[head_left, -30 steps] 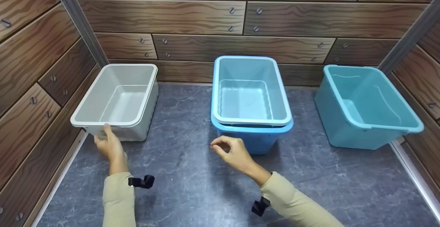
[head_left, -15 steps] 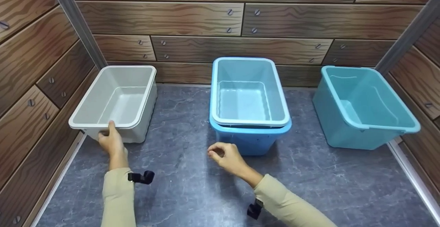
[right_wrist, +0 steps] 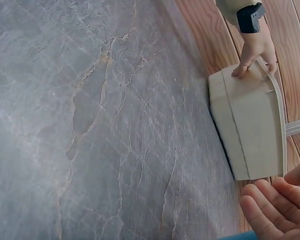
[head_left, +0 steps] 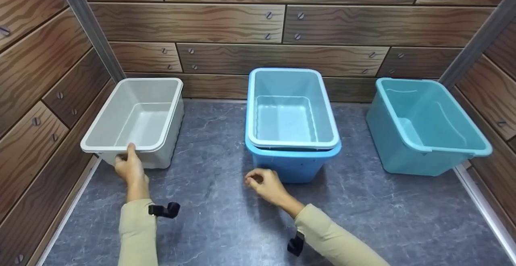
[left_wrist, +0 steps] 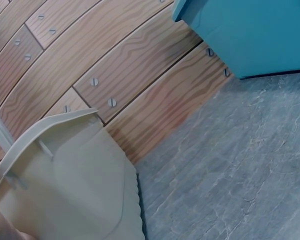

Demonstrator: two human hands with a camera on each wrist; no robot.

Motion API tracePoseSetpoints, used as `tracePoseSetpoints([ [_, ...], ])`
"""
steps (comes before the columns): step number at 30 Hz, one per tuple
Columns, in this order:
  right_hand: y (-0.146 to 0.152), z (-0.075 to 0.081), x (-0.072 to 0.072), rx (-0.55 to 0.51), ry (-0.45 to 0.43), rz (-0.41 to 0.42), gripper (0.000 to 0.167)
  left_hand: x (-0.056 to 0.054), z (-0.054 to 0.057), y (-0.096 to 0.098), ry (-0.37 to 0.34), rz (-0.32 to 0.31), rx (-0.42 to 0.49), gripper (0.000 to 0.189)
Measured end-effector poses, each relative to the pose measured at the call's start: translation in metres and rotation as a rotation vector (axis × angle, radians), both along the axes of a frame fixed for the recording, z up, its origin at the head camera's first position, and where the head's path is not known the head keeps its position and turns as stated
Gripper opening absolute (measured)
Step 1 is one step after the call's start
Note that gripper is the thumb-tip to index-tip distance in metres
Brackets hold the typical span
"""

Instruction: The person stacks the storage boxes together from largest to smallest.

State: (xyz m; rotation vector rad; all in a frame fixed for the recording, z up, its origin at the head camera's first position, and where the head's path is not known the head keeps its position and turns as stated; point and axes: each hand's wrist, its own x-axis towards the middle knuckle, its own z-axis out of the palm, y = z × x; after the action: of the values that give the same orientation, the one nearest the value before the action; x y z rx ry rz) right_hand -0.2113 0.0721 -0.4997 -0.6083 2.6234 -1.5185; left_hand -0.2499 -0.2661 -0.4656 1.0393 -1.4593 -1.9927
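Note:
In the head view, a beige plastic storage bin [head_left: 171, 149] stands on the floor at the left. My left hand [head_left: 132, 171] grips its near rim, thumb on top and fingers below the edge. The left wrist view shows the beige bin's side wall [left_wrist: 75, 175] close up, with only part of the hand in the corner. My right hand [head_left: 268, 185] hovers in front of the blue bin [head_left: 294, 168], fingers loosely curled and holding nothing. A light-blue bin [head_left: 290, 81] sits nested inside that blue bin.
A teal bin [head_left: 403, 149] stands on the right side. Wood-patterned walls [head_left: 225, 22] enclose the back and both sides. Dark marbled floor [head_left: 213, 209] lies between the bins.
My left hand has shifted slightly right along the beige bin's rim and drawn its fingers in. The right hand has dropped a little toward me. The bins stay in place.

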Motion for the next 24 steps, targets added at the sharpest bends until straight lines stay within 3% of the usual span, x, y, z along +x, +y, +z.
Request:
tracePoseSetpoints([
  [6, -0.002, -0.001, -0.002, 0.006, -0.039, -0.026, 0.017, 0.001, -0.003, 0.004, 0.025, 0.016, -0.001, 0.012],
  [8, -0.003, -0.001, -0.002, 0.010, -0.037, -0.027, 0.017, 0.002, -0.003, 0.006, 0.030, 0.023, -0.004, 0.007],
  [14, -0.008, -0.005, -0.003, 0.012, -0.024, -0.009, 0.016, 0.003, -0.003, 0.009, 0.023, 0.014, -0.017, 0.019],
  [19, -0.011, -0.007, -0.004, 0.009, -0.024, -0.004, 0.017, 0.005, -0.003, 0.014, 0.025, 0.006, -0.020, 0.016],
  [24, -0.013, -0.007, -0.005, 0.004, -0.016, -0.003, 0.017, 0.007, -0.002, 0.020, 0.034, -0.010, -0.021, 0.040],
])
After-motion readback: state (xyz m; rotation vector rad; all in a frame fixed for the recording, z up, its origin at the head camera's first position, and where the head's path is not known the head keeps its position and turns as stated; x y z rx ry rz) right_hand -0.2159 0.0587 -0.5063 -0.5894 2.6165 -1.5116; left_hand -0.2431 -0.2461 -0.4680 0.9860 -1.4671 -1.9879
